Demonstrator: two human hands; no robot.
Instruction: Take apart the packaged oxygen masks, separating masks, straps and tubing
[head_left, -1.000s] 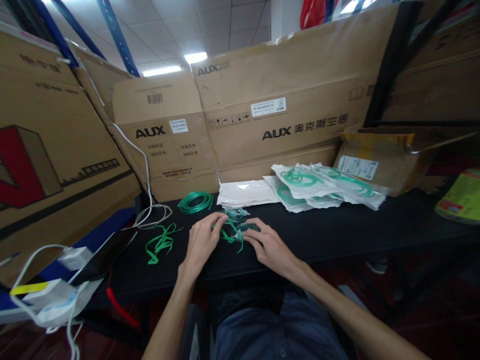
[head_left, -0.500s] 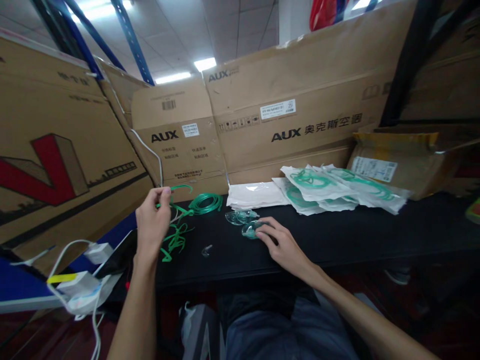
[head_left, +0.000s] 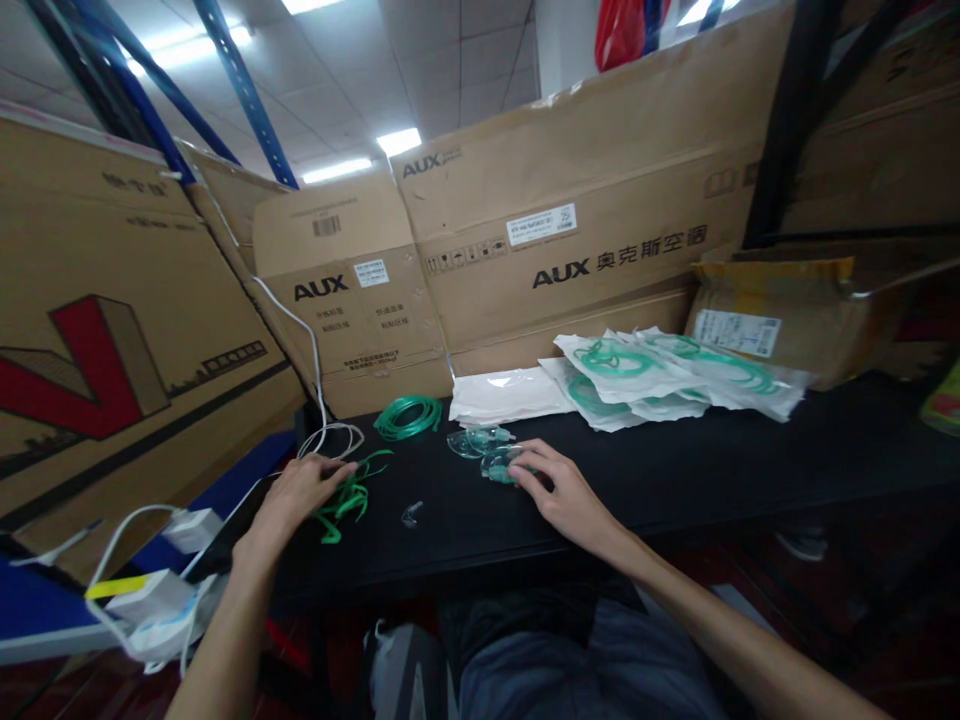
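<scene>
My left hand (head_left: 304,490) rests low over a tangle of flat green straps (head_left: 346,500), its fingertips closed on one green strap whose loose end reaches right. My right hand (head_left: 555,480) pinches a clear oxygen mask (head_left: 496,462) with a green-tinted part, low over the black table. Just behind it lies a second clear mask (head_left: 469,442). A coil of green tubing (head_left: 409,416) sits beyond the straps. Between my hands lies a small clear plastic piece (head_left: 411,514).
White packets with green tubing (head_left: 615,365) pile up at the back right, beside flat white packets (head_left: 510,396). An opened carton (head_left: 757,320) stands farther right. Cardboard panels (head_left: 570,230) wall the back. White chargers and cables (head_left: 154,600) crowd the left edge.
My left hand has come down from a raised position to the strap pile, lowering the green strap it held. My right hand stays at the mask with little movement.
</scene>
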